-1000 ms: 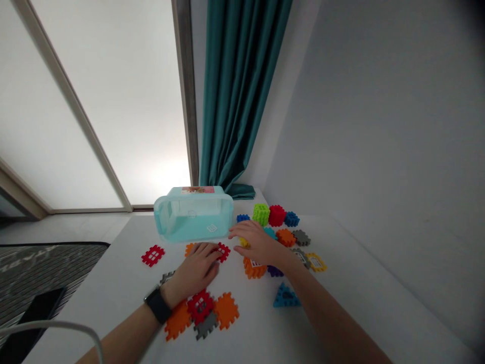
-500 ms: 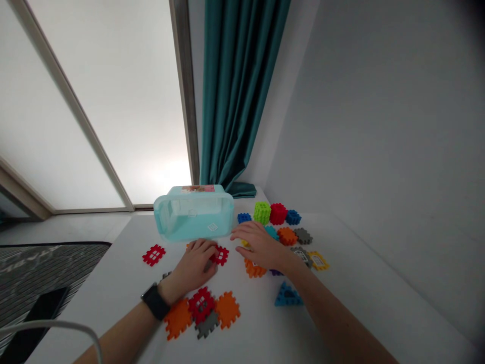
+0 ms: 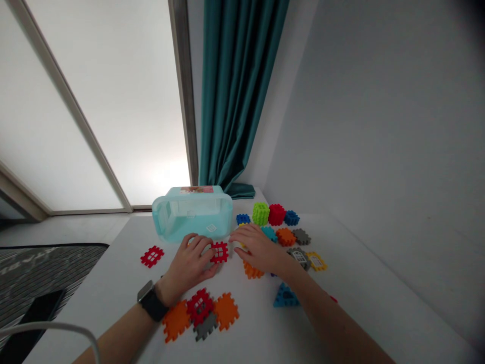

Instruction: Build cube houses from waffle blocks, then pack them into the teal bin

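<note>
My left hand (image 3: 193, 260), wearing a dark watch on its wrist, pinches the left edge of a red toothed window tile (image 3: 219, 252), which looks tipped up towards me. Just right of that tile, my right hand (image 3: 257, 245) is open with thumb and fingers apart, palm down. Under and behind it are an orange toothed piece (image 3: 252, 270) and a yellow piece that it mostly hides. Nearer to me lie a red window tile (image 3: 199, 306), two orange tiles (image 3: 226, 311) and a grey tile (image 3: 206, 326), set close together.
A clear turquoise bin (image 3: 192, 222) lies on its side at the back. Another red window tile (image 3: 152, 257) is at the left. On the right are a green cube (image 3: 261, 214), a red cube (image 3: 277, 214), several toothed pieces and a blue triangle (image 3: 285, 296). A cable (image 3: 56, 326) crosses the lower left.
The red window tile by my left hand has turned up to face me more. My left hand has shifted slightly left and up; my right hand has barely moved.
</note>
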`<state>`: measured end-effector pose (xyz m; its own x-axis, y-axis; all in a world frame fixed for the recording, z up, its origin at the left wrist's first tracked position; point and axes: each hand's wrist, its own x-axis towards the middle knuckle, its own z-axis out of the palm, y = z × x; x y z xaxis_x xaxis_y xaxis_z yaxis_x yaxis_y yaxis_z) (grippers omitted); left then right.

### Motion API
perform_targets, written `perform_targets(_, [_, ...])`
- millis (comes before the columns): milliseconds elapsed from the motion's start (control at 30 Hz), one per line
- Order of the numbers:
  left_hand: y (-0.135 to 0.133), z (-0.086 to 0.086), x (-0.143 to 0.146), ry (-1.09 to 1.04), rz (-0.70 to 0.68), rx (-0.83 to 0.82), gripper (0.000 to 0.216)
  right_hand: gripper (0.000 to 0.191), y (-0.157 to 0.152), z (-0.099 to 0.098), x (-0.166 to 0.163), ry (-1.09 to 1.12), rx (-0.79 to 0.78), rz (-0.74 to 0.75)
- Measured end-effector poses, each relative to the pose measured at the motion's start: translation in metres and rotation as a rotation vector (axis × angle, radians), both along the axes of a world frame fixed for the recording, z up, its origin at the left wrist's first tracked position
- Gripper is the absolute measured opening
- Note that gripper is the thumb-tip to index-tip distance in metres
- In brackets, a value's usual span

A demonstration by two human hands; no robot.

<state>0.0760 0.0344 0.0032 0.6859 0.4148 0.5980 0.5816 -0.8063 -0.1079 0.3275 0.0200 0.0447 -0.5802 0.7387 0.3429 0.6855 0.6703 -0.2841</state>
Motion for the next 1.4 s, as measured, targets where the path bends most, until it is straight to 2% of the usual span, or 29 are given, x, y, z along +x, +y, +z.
perform_targets(133, [-0.003,0.005,-0.002,-0.105,-0.006,0.065,0.007,0.026,-0.003,0.001,-0.005,0.069,0.04,0.0])
perform_targets(367, [-0.005,0.007,-0.001,-0.376,0.009,-0.077,0.019,0.035,-0.012,0.008,-0.016,0.153,0.097,0.052])
perform_targets(733, [-0.008,0.01,0.001,-0.477,-0.078,-0.104,0.026,0.022,-0.012,-0.003,-0.018,0.134,0.173,0.049])
perform_targets(867, [-0.01,0.008,0.004,-0.522,-0.111,-0.31,0.024,0.014,-0.012,-0.002,-0.018,0.153,0.187,0.08])
perform_targets(1000, [-0.012,0.01,0.007,-0.485,-0.105,-0.482,0.016,0.018,-0.008,-0.005,-0.016,0.212,0.157,0.078])
perform_targets(1067, [-0.013,0.011,0.007,-0.453,-0.099,-0.493,0.013,0.019,-0.006,-0.008,-0.015,0.232,0.13,0.058])
perform_targets(1200, [-0.013,0.012,0.008,-0.453,-0.093,-0.531,0.021,0.018,-0.005,-0.011,-0.014,0.292,0.029,0.029])
perform_targets(1400, [-0.01,0.01,0.01,-0.458,-0.092,-0.598,0.023,0.019,-0.009,-0.006,-0.02,0.434,-0.084,-0.032])
